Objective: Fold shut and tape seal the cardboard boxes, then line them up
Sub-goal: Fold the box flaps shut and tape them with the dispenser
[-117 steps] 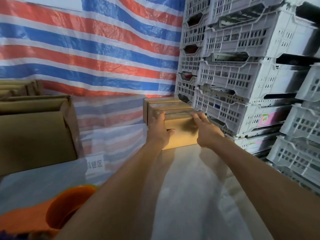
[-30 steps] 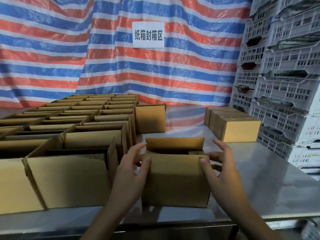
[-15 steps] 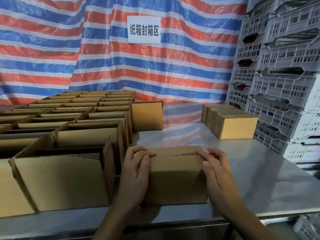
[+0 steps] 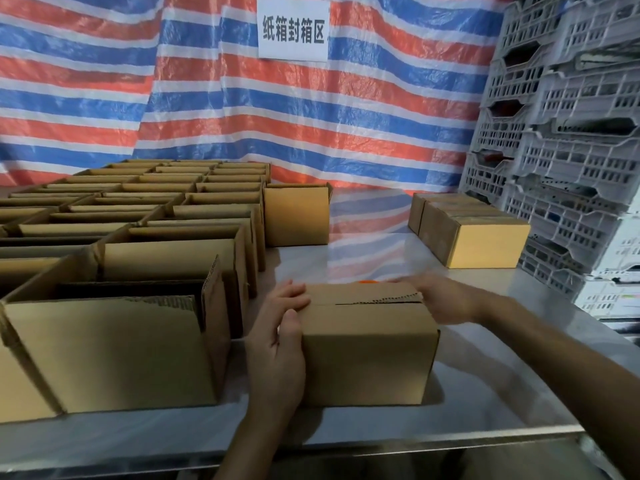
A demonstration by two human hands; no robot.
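Left hand [image 4: 277, 344] clamps the near-left end of the cardboard box [image 4: 367, 351], fingers curled over the top edge and thumb flat on the front face. That reads as a brace, pinning the flaps so they can't spring up. At the other end, the right hand [image 4: 441, 301] is a blur at the far-right corner, lying across the top; whether it grips or merely presses, I cannot tell. From this head view the box sits on the steel table [image 4: 485, 393] near the front edge with its flaps folded in. The seam [image 4: 363, 302] shows bare corrugated edge and no tape, so folding looks done and sealing comes next. A sliver of something orange [image 4: 369, 282] peeks from behind the box, too little to name. To the left the open boxes [image 4: 114, 348] stand in ranks, waiting. Far right, the closed boxes [image 4: 485, 237] are lined up just beside the grey crates [image 4: 571, 150], probably where this one ends up.
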